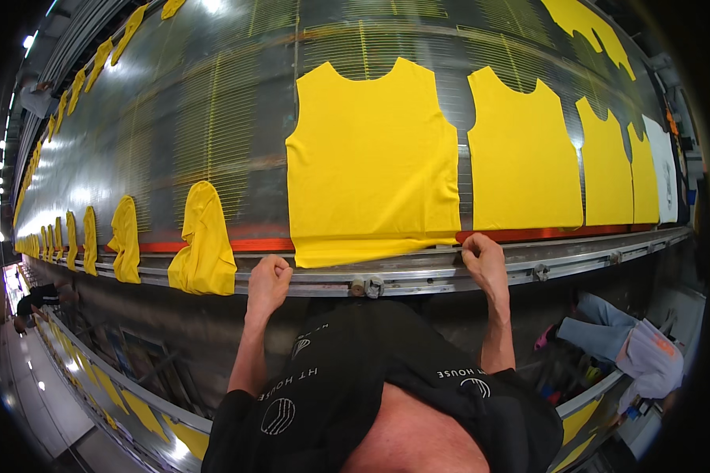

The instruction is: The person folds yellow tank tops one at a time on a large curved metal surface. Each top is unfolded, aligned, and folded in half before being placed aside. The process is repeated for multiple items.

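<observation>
In front of me a yellow shirt-shaped fabric panel (373,154) lies flat on the long dark table, its neckline pointing away. Its lower hem crosses the table's near edge at the left and slants up to the right, with creases near that right side. My right hand (486,260) pinches at the hem's right corner, fingertips against the cloth. Fingers curled together, my left hand (270,285) is beside the hem's left corner over the metal rail (325,286); whether it grips any cloth cannot be made out.
More yellow panels (523,154) lie spread to the right, followed by a white one (662,168). Bunched yellow cloth pieces (202,242) line the near edge leftward. A metal clamp (374,287) juts from the rail. A person (639,349) stands behind at right, another (41,298) at left.
</observation>
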A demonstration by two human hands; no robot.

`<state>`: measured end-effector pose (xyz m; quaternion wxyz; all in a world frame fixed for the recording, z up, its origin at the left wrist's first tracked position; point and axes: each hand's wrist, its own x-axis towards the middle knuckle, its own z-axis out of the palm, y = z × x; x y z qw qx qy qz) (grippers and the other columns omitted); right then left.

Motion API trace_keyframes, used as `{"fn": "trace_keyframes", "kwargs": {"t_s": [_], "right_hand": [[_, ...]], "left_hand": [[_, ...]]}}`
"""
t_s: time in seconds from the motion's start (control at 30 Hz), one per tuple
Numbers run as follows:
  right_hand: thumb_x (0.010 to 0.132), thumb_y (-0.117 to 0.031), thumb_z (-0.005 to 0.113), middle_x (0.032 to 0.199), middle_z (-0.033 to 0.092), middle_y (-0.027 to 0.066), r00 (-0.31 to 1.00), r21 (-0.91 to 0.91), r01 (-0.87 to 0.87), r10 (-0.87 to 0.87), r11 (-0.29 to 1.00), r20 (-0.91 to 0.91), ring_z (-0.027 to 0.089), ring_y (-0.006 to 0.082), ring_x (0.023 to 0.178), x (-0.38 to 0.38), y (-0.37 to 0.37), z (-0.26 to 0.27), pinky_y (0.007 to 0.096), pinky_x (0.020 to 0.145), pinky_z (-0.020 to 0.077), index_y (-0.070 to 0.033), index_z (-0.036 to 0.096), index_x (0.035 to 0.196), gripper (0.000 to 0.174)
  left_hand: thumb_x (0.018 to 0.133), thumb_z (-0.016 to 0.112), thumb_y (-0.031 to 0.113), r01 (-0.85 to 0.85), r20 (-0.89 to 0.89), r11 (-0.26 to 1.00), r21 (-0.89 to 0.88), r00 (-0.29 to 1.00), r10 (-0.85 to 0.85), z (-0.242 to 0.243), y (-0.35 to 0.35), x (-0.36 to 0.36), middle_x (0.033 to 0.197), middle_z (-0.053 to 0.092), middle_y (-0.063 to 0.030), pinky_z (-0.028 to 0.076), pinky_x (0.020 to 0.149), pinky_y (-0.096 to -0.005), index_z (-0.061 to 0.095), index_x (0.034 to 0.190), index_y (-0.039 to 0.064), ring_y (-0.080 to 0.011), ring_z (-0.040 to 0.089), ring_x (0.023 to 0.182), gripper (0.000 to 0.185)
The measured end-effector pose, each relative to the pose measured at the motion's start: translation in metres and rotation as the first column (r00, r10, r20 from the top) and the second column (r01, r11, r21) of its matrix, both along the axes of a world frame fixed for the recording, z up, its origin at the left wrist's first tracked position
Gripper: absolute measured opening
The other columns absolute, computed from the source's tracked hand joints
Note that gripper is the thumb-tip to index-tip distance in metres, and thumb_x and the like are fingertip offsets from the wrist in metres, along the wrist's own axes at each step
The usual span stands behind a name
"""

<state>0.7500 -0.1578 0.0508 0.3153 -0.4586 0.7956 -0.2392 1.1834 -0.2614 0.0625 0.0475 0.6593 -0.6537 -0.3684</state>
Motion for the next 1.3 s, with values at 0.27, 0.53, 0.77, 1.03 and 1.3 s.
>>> {"fn": "trace_keyframes", "kwargs": {"t_s": [0.27, 0.53, 0.77, 1.03, 1.3], "right_hand": [[0.089, -0.008, 0.067, 0.074, 0.064, 0.0044, 0.755, 0.094, 0.584, -0.582, 0.806, 0.303, 0.062, 0.0102, 0.057, 0.023, -0.019, -0.027, 0.0252, 0.042, 0.0483, 0.0, 0.062, 0.092, 0.01], [0.086, 0.006, 0.066, 0.089, 0.061, 0.013, 0.293, 0.21, 0.761, -0.614, 0.614, 0.733, 0.07, 0.0236, 0.066, 0.024, -0.033, -0.033, 0.0304, 0.057, 0.0632, 0.003, 0.049, 0.098, 0.021], [0.083, 0.009, 0.065, 0.074, 0.06, 0.0088, 0.465, 0.169, 0.705, -0.63, 0.688, 0.623, 0.069, 0.0206, 0.062, 0.021, -0.034, -0.043, 0.0295, 0.053, 0.0601, 0.001, 0.049, 0.087, 0.019], [0.086, 0.002, 0.067, 0.074, 0.062, 0.0031, 0.554, 0.076, 0.607, -0.491, 0.791, 0.672, 0.065, 0.0137, 0.058, -0.004, -0.019, -0.026, 0.0252, 0.051, 0.0562, -0.002, 0.059, 0.101, 0.017], [0.09, 0.0, 0.064, 0.077, 0.066, 0.0047, 0.598, 0.026, 0.485, -0.353, 0.874, 0.72, 0.067, 0.0129, 0.063, -0.026, -0.003, 0.0, 0.0253, 0.056, 0.057, -0.002, 0.062, 0.097, 0.008]], "left_hand": [[0.095, 0.064, 0.006, -0.55, -0.501, 0.611, 0.569, 0.358, 0.788, -0.022, -0.021, -0.008, 0.097, 0.063, -0.0106, 0.052, 0.054, -0.0245, 0.055, 0.109, 0.001, -0.0257, 0.072, 0.079, 0.018], [0.096, 0.058, -0.001, -0.58, -0.563, 0.512, 0.633, 0.109, 0.819, -0.058, -0.034, -0.031, 0.09, 0.065, -0.0114, 0.061, 0.066, -0.0295, 0.055, 0.103, 0.0, -0.0323, 0.072, 0.088, 0.008], [0.092, 0.061, -0.003, -0.592, -0.485, 0.634, 0.497, 0.417, 0.769, -0.06, -0.039, -0.043, 0.086, 0.065, -0.0111, 0.063, 0.062, -0.0308, 0.055, 0.1, 0.001, -0.0234, 0.071, 0.068, 0.011], [0.091, 0.062, -0.003, -0.556, -0.486, 0.728, 0.4, 0.545, 0.684, -0.052, -0.034, -0.038, 0.078, 0.064, -0.0087, 0.056, 0.054, -0.0267, 0.055, 0.098, 0.001, -0.0175, 0.067, 0.06, 0.011], [0.091, 0.063, 0.0, -0.538, -0.535, 0.749, 0.386, 0.532, 0.657, -0.034, -0.03, -0.026, 0.076, 0.064, -0.0069, 0.055, 0.055, -0.0256, 0.056, 0.097, 0.001, -0.016, 0.066, 0.06, 0.009]]}}
